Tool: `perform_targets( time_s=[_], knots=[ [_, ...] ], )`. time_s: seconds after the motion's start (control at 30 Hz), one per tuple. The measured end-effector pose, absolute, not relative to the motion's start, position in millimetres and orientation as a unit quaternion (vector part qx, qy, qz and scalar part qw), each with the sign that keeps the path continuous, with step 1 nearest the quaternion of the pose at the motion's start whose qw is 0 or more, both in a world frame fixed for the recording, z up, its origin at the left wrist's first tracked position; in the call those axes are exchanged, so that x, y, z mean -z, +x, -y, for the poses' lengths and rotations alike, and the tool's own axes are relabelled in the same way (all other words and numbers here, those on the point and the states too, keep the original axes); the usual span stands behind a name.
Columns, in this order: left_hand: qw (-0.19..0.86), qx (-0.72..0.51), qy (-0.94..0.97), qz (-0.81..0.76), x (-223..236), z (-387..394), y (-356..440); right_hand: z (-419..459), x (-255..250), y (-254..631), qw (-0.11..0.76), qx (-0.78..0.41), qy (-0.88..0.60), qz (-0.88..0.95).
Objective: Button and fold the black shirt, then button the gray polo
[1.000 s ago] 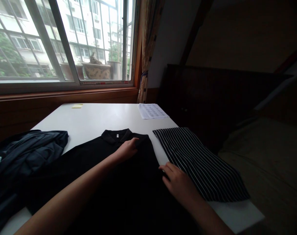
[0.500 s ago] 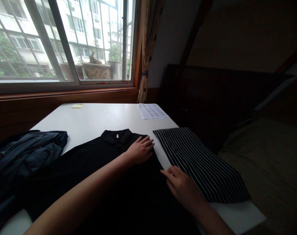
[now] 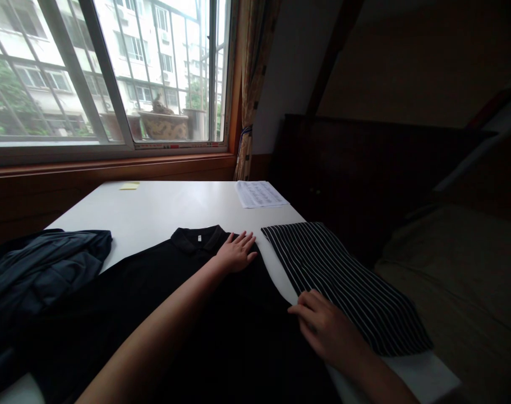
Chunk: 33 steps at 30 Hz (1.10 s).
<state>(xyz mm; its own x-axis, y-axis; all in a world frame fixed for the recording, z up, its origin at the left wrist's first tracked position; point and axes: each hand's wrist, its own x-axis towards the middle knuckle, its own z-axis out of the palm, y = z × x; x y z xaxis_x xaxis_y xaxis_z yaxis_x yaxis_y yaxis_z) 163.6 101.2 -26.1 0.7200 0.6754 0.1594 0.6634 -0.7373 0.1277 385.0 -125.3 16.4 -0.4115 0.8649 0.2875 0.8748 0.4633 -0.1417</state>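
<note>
A black polo shirt (image 3: 146, 292) with a collar and a small white neck label lies spread out, its collar toward the window. My left hand (image 3: 235, 252) rests flat on the shirt's right shoulder, fingers spread. Lower and to the right, my right hand (image 3: 322, 325) has thumb and fingers pinched on the outer edge of the shirt's right sleeve. The lower part of the shirt is very dark and its outline is hard to make out.
A striped black-and-white folded cloth (image 3: 343, 280) lies at the right edge of the white table (image 3: 171, 205). Dark crumpled clothing (image 3: 65, 258) sits at the left. Printed sheets (image 3: 261, 194) and a yellow sticky note (image 3: 129, 185) are at the far side, below the window.
My right hand has moved right and slightly toward me, drawing the sleeve edge outward. My left hand stays on the shoulder, slightly farther left, with its fingers more spread.
</note>
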Motion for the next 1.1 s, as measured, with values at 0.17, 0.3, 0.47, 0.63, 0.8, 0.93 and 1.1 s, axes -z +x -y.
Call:
perform_targets(
  time_s=[0.17, 0.3, 0.47, 0.63, 0.8, 0.93, 1.1],
  knots=[
    [0.025, -0.102, 0.928, -0.358, 27.5, -100.0, 163.3, 117.7, -29.4, 363.5, 0.195, 0.002, -0.500, 0.844],
    [0.019, -0.107, 0.928, -0.358, 28.1, -99.3, 162.7, 113.7, -22.4, 350.6, 0.150, -0.037, -0.458, 0.875],
    [0.020, -0.113, 0.927, -0.358, 30.3, -100.4, 162.9, 120.3, -13.9, 361.2, 0.120, -0.089, -0.446, 0.882],
    [0.032, -0.122, 0.923, -0.365, 32.3, -100.6, 163.8, 129.4, -9.8, 375.6, 0.144, -0.116, -0.445, 0.876],
    [0.046, -0.145, 0.913, -0.379, 30.1, -96.3, 163.7, 131.2, -0.4, 378.0, 0.192, -0.097, -0.438, 0.873],
    [0.064, -0.179, 0.889, -0.416, 18.5, -96.1, 161.5, 130.4, 2.7, 375.2, 0.217, -0.041, -0.444, 0.869],
    [0.092, -0.196, 0.867, -0.449, -6.9, -85.7, 141.3, 127.2, 4.6, 372.9, 0.222, 0.037, -0.479, 0.848]
  ],
)
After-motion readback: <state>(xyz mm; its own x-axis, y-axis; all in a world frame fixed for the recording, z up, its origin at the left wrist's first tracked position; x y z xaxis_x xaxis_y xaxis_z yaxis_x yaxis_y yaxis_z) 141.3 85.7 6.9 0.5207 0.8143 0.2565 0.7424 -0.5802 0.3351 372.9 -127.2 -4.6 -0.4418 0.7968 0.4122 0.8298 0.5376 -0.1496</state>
